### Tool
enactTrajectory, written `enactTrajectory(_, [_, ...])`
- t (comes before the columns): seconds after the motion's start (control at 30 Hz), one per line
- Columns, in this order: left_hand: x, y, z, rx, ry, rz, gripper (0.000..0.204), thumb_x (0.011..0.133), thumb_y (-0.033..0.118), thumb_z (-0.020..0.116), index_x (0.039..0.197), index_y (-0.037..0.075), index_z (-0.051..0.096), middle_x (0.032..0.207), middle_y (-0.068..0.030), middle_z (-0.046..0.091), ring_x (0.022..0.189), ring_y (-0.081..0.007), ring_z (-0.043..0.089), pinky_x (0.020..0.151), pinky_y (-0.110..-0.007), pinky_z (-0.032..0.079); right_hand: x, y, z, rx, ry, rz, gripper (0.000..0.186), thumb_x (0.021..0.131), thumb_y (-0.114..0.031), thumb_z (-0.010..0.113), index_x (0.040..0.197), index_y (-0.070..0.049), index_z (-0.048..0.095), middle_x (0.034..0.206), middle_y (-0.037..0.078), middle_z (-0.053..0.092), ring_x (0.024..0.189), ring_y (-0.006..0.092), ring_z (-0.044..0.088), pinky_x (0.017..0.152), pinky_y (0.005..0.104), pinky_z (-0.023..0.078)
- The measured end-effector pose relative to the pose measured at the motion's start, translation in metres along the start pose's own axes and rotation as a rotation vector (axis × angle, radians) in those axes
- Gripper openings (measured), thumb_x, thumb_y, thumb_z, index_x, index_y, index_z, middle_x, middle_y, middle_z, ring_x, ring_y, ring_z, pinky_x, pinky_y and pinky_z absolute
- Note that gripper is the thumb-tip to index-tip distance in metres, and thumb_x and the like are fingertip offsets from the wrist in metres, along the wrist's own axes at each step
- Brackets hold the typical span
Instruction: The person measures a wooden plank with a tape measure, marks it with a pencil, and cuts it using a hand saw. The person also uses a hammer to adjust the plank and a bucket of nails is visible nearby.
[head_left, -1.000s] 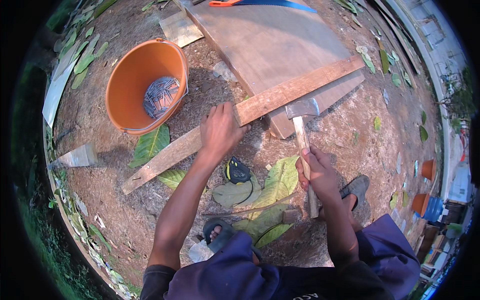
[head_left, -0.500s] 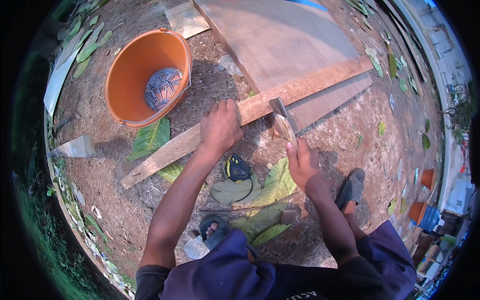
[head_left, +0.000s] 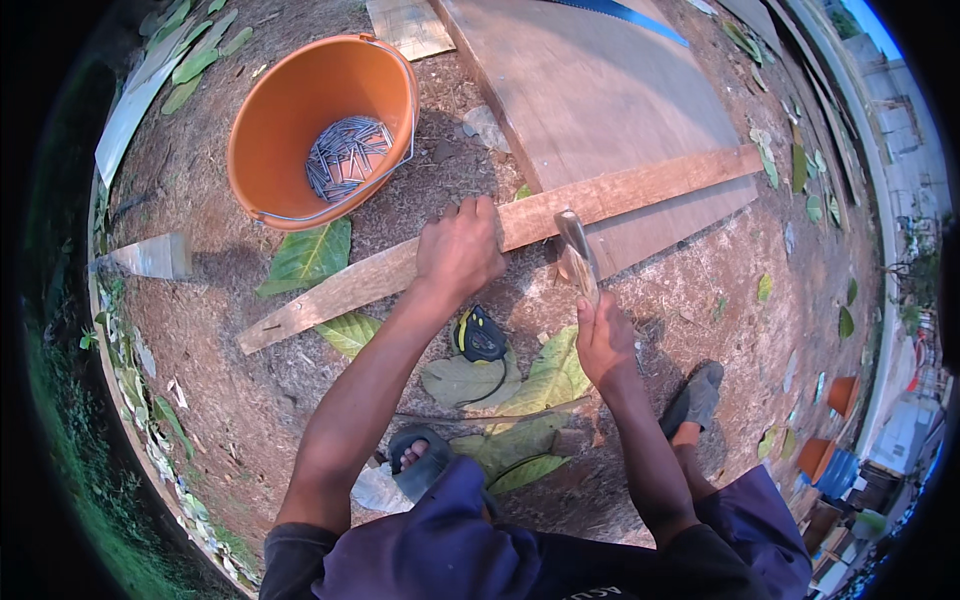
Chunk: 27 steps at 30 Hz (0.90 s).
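Observation:
A long wooden plank (head_left: 620, 192) slants across the view, its far right part lying over a wide brown wooden panel (head_left: 600, 100). My left hand (head_left: 462, 248) is closed round the plank near its middle. In my right hand (head_left: 605, 340) is a hammer (head_left: 578, 245), gripped by its wooden handle; the metal head is close to the plank's near edge, and I cannot tell whether they touch. A nail (head_left: 272, 328) shows near the plank's left end. Below the plank, a black and yellow tape measure (head_left: 481, 335) lies on the leaves.
An orange bucket (head_left: 250, 130) with loose nails (head_left: 345, 155) inside stands at the far left. A blue saw blade (head_left: 625, 20) lies on the panel's far part. Large leaves (head_left: 545, 380) are strewn over the dirt near my sandalled feet. Terracotta pots (head_left: 842, 396) stand at right.
The hammer has turned a little more upright, its head slightly lower against the plank. My left hand keeps its hold. The whole view has shifted slightly.

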<state>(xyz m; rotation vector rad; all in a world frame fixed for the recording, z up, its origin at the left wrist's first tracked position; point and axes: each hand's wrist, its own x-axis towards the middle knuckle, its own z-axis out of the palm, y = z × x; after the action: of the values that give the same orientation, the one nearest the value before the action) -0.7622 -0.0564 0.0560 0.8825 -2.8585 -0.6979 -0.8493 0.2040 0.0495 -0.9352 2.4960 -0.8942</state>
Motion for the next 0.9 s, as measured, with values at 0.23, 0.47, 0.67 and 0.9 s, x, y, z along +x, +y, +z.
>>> enactTrajectory(0.23, [-0.008,-0.01,-0.003,0.001,0.032,0.007,0.042,0.073,0.019,0.079,0.104,0.0,0.058,0.103,-0.0193,0.068,0.099,-0.04,0.07,0.084,-0.051,0.059,-0.013,-0.066,-0.039,0.276,0.133,-0.454,0.049,0.109,-0.046,0.047,0.108,0.003,0.054,0.076,0.01,0.057,0.059,0.0215,0.056,0.054,0.0341,0.046])
enactTrajectory(0.47, [-0.005,0.0,0.0,-0.024,0.054,0.026,0.037,0.073,0.017,0.077,0.099,0.001,0.057,0.101,-0.0187,0.068,0.098,-0.0394,0.07,0.083,-0.051,0.059,0.01,-0.032,0.0,-0.224,0.074,-0.107,0.028,0.101,-0.027,0.058,0.107,0.001,0.059,0.075,0.015,0.062,0.063,0.0353,0.06,0.061,0.0416,0.05])
enactTrajectory(0.67, [-0.008,-0.013,0.001,-0.005,0.074,0.009,0.032,0.073,0.011,0.072,0.099,0.002,0.055,0.1,-0.0183,0.067,0.097,-0.0385,0.071,0.082,-0.052,0.059,-0.011,-0.095,-0.036,0.53,0.119,-0.541,0.032,0.108,-0.035,0.053,0.104,-0.004,0.056,0.073,0.009,0.058,0.056,0.0188,0.057,0.056,0.0336,0.051])
enactTrajectory(0.9, [-0.008,-0.004,0.0,-0.001,0.065,0.029,0.032,0.073,0.009,0.071,0.099,0.002,0.055,0.1,-0.0177,0.067,0.097,-0.0376,0.071,0.083,-0.051,0.059,0.012,-0.045,-0.004,-0.222,-0.004,0.03,0.028,0.107,-0.029,0.053,0.105,-0.001,0.054,0.074,0.021,0.06,0.065,0.0348,0.063,0.061,0.0481,0.05])
